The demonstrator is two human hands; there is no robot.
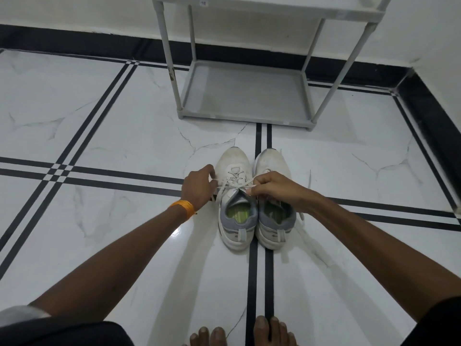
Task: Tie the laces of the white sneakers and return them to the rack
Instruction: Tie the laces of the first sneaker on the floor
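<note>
- Standing side by side on the white marble floor [124, 245], toes toward the grey rack [245, 96], are the two white sneakers: the left sneaker [235, 196] and the right sneaker [273, 201], touching each other.
- The left hand [198, 187], with an orange band [183, 208] at the wrist, pinches one end of the left sneaker's lace [232, 183] out to the left.
- The right hand [273, 187] is closed on the other end, above the right sneaker.
- The lace runs taut between the hands, crossing over the tongue.
- Bare toes [249, 332] show at the bottom edge.
</note>
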